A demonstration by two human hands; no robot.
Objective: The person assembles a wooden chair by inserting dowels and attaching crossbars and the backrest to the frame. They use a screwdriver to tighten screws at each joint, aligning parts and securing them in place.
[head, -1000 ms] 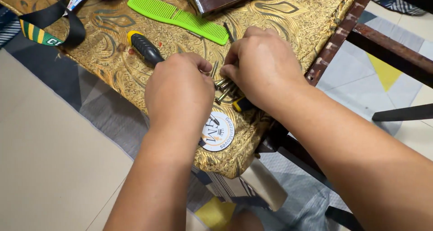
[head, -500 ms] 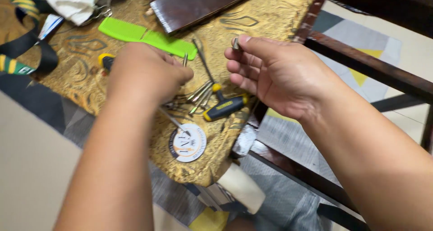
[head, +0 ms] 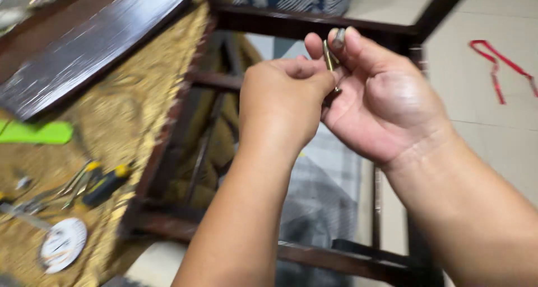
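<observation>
Holding a small brass-coloured bolt [head: 327,56] up over the dark wooden chair frame [head: 314,24], a person works it between both hands. The right hand [head: 386,105] lies palm-up and half open, its thumb and forefinger tip pinching the bolt's upper end near a greyish head or cap. The left hand [head: 283,99] is curled closed over the lower end, knuckles toward the camera; whether its fingers truly grip the shank or only steady it cannot be told, since they hide that part.

Judging from this, the piece is picked and in hand, lifted clear of the gold cloth [head: 112,130] where the other tools lie: a yellow-and-black screwdriver [head: 106,183], a few loose metal bits [head: 75,180], a round white tin [head: 63,245] and a green comb [head: 36,133]. What seems left is fitting or driving it somewhere; nothing shows it seated in the frame, and no tool is on it yet.

The bolt stands nearly upright, its long axis running top to bottom with a slight lean. The capped end points up toward the right fingertips, the lower end down into the left fist. A dark plank [head: 95,40] lies across the cloth, and a red strap [head: 496,68] lies on the floor well apart.
</observation>
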